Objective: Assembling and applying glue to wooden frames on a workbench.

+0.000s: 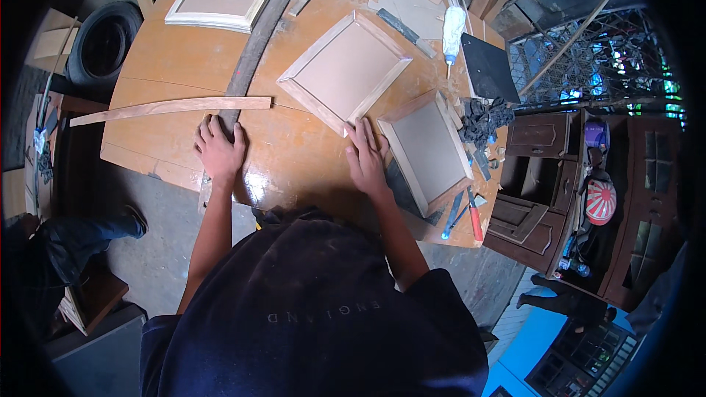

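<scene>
"Recorded the hands how?"

"Entered the left hand (pixel 220 153) as palm down, fingers spread wide, on the tabletop (pixel 141 138), at the near end of a dark wooden batten (pixel 254 59); could not tell whether gripping it. Entered the right hand (pixel 365 162) as loosely extended, thumb apart, fingertips at the near corner of a wood-framed panel (pixel 346 70)."

"Located that piece where?"

"Listed it flat on the tabletop, just beyond the right hand. Added a second wood-framed panel (pixel 430 151), just right of that hand, and a loose curved lath (pixel 184 106) across the batten."

"Judged how far along?"

"Rated assembly as largely done: four closed corners, filled centre. Rated surface finishing as probably left, given bare wood; could not verify joint tightness."
</scene>
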The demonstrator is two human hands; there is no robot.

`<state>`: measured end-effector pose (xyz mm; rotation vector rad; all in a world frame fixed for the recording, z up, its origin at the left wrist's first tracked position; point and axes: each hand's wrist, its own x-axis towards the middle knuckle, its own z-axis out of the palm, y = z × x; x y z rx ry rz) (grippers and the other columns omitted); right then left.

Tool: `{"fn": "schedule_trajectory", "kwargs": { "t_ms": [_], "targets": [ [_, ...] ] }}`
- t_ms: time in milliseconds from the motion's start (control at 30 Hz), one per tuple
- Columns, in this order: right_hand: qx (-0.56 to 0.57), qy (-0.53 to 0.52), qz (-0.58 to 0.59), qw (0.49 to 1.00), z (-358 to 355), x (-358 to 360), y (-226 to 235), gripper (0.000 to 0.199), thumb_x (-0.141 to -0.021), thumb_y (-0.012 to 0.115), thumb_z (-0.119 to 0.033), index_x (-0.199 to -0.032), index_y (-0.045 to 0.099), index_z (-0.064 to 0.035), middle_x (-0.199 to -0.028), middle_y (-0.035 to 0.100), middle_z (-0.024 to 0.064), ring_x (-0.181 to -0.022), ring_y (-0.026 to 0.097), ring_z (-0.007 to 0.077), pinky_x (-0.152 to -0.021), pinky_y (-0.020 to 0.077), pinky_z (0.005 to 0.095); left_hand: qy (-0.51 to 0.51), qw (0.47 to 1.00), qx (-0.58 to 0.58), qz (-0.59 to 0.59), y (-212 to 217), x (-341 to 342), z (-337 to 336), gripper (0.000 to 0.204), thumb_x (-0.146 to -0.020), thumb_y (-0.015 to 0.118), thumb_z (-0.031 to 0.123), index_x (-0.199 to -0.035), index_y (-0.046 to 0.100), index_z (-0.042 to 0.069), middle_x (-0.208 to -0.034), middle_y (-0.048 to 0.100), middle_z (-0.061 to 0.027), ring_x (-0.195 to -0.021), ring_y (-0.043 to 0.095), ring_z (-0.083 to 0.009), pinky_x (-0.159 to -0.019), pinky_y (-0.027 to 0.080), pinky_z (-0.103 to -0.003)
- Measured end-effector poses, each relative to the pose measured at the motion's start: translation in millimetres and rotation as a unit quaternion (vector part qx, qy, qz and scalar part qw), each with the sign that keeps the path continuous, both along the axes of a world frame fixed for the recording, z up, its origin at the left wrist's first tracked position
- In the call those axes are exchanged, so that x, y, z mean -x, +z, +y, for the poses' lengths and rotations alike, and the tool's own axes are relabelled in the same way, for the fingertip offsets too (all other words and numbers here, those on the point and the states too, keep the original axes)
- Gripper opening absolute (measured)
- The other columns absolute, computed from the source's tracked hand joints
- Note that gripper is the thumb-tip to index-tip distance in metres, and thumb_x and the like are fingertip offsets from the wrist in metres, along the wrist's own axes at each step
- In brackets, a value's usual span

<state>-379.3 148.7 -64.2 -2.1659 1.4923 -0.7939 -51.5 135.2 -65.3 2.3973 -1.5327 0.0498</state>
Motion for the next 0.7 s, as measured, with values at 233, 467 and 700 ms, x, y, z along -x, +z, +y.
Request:
{"fn": "schedule_trajectory", "kwargs": {
  "t_ms": [233, 467, 700],
  "targets": [
    [-0.036, 0.03, 0.038, 0.998, 14, 2, 2, 0.056, -0.1, 0.045, -0.022, -0.152, 0.036, -0.0035, -0.155, 0.044, 0.0098, -0.15, 0.028, 0.03, -0.114, 0.0131, 0.0561, 0.004, 1.0, -0.007, 0.003, 0, 2, 0, 0.063, -0.092, 0.056, 0.048, -0.138, 0.051, 0.007, -0.148, 0.046, -0.0132, -0.139, 0.037, -0.0349, -0.112, 0.028, -0.056],
    [0.0, 0.01, 0.05, 0.999, -7, -2, 3, 0.06, -0.099, 0.048, -0.024, -0.154, 0.031, -0.004, -0.151, 0.049, 0.0117, -0.149, 0.029, 0.0312, -0.111, 0.0157, 0.0588, 0.003, 1.0, -0.001, -0.004, -3, -2, 0, 0.063, -0.092, 0.056, 0.049, -0.139, 0.05, 0.007, -0.148, 0.046, -0.0126, -0.139, 0.037, -0.0351, -0.112, 0.028, -0.056],
    [-0.004, 0.062, 0.094, 0.994, 22, 11, -2, 0.06, -0.099, 0.048, -0.025, -0.153, 0.033, -0.0024, -0.149, 0.05, 0.0115, -0.149, 0.029, 0.0323, -0.111, 0.015, 0.0594, 0.007, 1.0, -0.012, 0.003, -1, 0, 0, 0.063, -0.092, 0.056, 0.049, -0.139, 0.05, 0.007, -0.148, 0.046, -0.0131, -0.139, 0.038, -0.0352, -0.111, 0.029, -0.055]
  ]
}}
